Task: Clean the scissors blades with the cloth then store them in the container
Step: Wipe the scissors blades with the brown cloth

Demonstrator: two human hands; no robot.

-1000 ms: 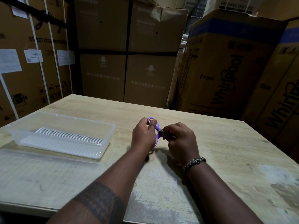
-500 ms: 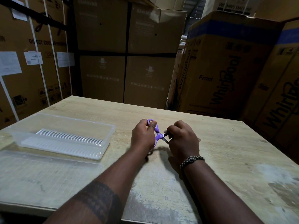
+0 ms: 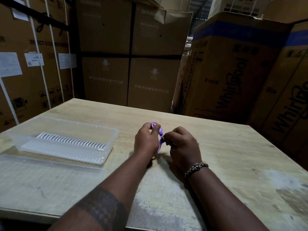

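Purple-handled scissors are held just above the middle of the wooden table. My left hand grips their handles, thumb through the upper ring. My right hand is closed around the blades, which are hidden inside it. A small pale scrap shows at its fingertips; I cannot tell whether it is the cloth. The clear plastic container, with a white ribbed insert on its floor, stands open at the left of the table.
The container's clear lid lies flat in front of the container near the table's left front edge. Tall cardboard appliance boxes stand close behind and on both sides of the table.
My right hand has slid back along the blades toward the handles; half a second ago a bit of blade showed between the hands. The left hand holds steady.
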